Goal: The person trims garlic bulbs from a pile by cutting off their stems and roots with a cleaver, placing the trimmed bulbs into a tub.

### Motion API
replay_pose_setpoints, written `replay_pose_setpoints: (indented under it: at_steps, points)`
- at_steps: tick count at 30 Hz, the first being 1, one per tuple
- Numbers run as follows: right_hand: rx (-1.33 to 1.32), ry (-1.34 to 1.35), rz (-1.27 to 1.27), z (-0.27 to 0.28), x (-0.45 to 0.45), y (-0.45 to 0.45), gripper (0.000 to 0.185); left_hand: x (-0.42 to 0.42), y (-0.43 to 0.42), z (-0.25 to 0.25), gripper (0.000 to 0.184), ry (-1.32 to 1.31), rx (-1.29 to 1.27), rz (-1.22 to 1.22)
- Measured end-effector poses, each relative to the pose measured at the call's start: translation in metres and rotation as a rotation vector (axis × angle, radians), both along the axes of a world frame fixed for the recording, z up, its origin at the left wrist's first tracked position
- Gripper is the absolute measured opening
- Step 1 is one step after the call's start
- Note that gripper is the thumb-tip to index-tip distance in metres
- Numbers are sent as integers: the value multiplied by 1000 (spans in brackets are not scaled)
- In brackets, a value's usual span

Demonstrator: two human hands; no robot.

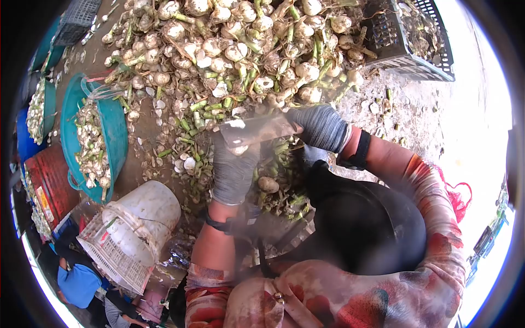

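My right hand (322, 128), in a grey glove, grips the handle end of a wide cleaver (265, 131). Its blade points left and lies over the fingertips of my left hand (234, 172), also gloved in grey. The left fingers are curled and partly hidden by the blade; a small pale piece shows at the blade's lower edge, too unclear to name. Beyond both hands rises a big heap of garlic bulbs (235, 52) with stems. Cut green stems (210, 112) and loose skins lie just beyond my left hand. A single bulb (268, 185) rests on trimmings between my forearms.
A black crate (407, 60) stands at the upper right. On the left are a teal basin (119, 147) holding garlic, a red bucket (57, 180) and a tilted white bucket (164, 202) against a white basket (104, 254). A person in blue (79, 281) is at the lower left.
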State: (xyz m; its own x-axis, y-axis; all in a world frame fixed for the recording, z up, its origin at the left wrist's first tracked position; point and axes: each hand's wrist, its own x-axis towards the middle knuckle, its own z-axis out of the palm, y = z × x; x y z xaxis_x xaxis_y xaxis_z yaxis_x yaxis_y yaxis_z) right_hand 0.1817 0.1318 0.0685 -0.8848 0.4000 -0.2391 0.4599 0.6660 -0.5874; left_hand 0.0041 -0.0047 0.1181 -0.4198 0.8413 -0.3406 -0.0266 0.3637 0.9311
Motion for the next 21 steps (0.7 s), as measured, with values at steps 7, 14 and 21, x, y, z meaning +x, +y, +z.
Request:
replay_pose_setpoints:
  at_steps: [7,14,21]
  points:
    - [-1076,335,-344,23,-29,-6,44,5,13,-12,53,939,200,-277]
    - [-464,355,-109,18,-33,-7,50,2,5,-7,68,-379,-2,-33]
    - [-165,263,50,37,-15,8,41,-14,-12,-43,27,131,63,-181]
